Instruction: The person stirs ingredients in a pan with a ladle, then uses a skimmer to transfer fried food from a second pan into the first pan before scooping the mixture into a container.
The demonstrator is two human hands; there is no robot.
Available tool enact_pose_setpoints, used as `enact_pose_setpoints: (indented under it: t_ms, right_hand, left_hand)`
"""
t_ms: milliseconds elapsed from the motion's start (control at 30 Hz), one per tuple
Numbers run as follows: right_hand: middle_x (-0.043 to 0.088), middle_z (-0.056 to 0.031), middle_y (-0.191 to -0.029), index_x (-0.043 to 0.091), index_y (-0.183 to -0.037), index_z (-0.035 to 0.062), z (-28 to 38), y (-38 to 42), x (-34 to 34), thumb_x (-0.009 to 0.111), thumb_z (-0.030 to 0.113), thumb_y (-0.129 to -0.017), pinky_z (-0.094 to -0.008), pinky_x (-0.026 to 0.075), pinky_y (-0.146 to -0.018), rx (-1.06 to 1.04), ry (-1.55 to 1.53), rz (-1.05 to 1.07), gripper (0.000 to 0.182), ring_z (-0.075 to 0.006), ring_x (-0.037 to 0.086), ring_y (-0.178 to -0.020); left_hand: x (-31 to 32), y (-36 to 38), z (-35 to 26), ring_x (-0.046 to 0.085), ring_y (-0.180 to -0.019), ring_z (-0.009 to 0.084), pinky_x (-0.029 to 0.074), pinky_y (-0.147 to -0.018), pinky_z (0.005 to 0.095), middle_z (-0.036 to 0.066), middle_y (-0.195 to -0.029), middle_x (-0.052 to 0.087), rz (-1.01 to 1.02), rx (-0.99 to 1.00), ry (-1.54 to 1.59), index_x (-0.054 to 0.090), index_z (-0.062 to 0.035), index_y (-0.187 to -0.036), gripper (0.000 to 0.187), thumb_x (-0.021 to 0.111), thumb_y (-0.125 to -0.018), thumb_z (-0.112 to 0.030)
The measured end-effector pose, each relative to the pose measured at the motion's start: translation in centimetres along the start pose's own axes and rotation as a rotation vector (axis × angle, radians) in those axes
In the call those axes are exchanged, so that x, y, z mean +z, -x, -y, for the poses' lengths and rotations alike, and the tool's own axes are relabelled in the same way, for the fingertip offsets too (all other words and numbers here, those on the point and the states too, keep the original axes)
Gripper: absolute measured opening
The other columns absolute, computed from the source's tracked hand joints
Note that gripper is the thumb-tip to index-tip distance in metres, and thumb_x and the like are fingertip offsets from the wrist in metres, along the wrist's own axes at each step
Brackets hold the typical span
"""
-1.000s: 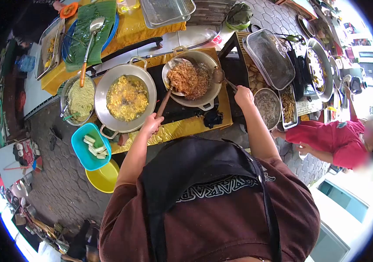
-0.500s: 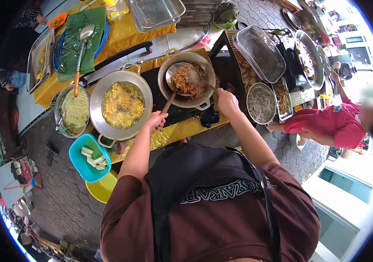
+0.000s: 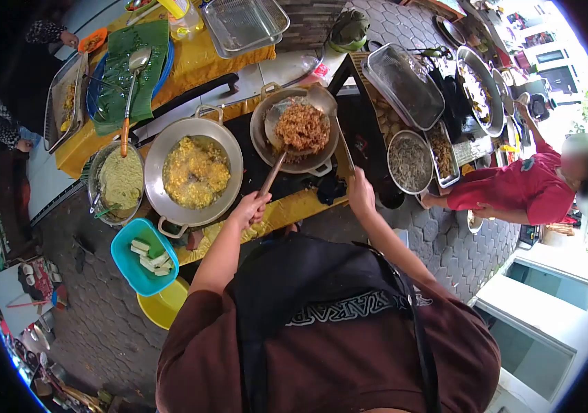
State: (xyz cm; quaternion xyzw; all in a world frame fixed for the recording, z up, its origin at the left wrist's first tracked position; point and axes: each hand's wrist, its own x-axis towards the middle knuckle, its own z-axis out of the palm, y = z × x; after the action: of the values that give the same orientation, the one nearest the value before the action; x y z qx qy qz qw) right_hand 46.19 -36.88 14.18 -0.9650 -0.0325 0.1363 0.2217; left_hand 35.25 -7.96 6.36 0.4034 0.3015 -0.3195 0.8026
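Note:
My left hand (image 3: 250,209) is closed round the wooden handle of a skimmer (image 3: 274,172), whose wide head lies over the smaller wok (image 3: 260,138). Heaped on that head is reddish-brown fried food (image 3: 303,126); its pieces are too small to name. In my right hand (image 3: 361,195) is a metal spatula (image 3: 321,99) with a long handle, its rounded head raised at the far right rim of the wok, beside the heap. Left of my hands, a larger wok (image 3: 227,184) holds yellow fritters (image 3: 196,171) frying in bubbling oil.
A bowl of pale batter (image 3: 120,180) stands left of the large wok. Nearer me is a turquoise basin (image 3: 123,256) with white pieces, above a yellow basin (image 3: 163,308). Wire baskets (image 3: 404,82) and a bowl (image 3: 411,160) sit right. A person in red (image 3: 507,186) is at far right.
The spatula has moved from over the food to the wok's far right rim. My right hand has shifted down towards me. The food now sits in a taller heap on the skimmer.

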Motion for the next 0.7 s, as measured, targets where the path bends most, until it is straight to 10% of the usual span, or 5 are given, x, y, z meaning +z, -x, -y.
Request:
enact_pose_setpoints:
  t_ms: [700]
  right_hand:
    - [0.041, -0.0208, -0.113, 0.023, -0.137, 0.0130, 5.5, -1.7, 2.6, 0.042, 0.003, -0.085, -0.0435, 0.049, -0.073, 0.015, 0.265, 0.097, 0.057, -0.0362, 0.057, -0.090]
  left_hand:
    - [2.3, 0.4, 1.2, 0.028, -0.038, 0.0058, 0.020, -0.035, 0.0229, -0.004, -0.057, 0.036, -0.107, 0.008, -0.074, 0.040, -0.0124, -0.086, 0.020, 0.058, -0.086, -0.021]
